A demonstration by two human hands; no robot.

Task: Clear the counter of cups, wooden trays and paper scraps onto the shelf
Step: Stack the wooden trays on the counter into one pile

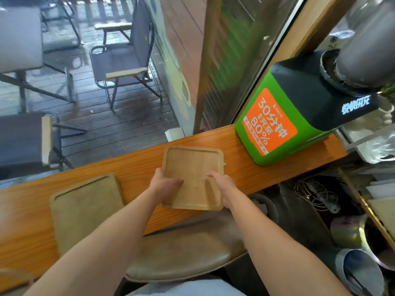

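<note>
A square wooden tray (191,167) with a raised rim sits over the orange wooden counter (241,167), its near edge lifted past the counter's front. My left hand (164,184) grips its left near side, thumb on top. My right hand (222,186) holds its right near corner. A second, larger wooden tray (85,208) lies flat on the counter to the left, untouched. No cups or paper scraps show on the counter.
A green and black charging station (288,116) stands on the counter at the right. A padded stool seat (181,251) is below my arms. Cluttered shelving with cables and metal containers (352,242) lies to the right. Folding chairs (126,67) stand beyond the glass.
</note>
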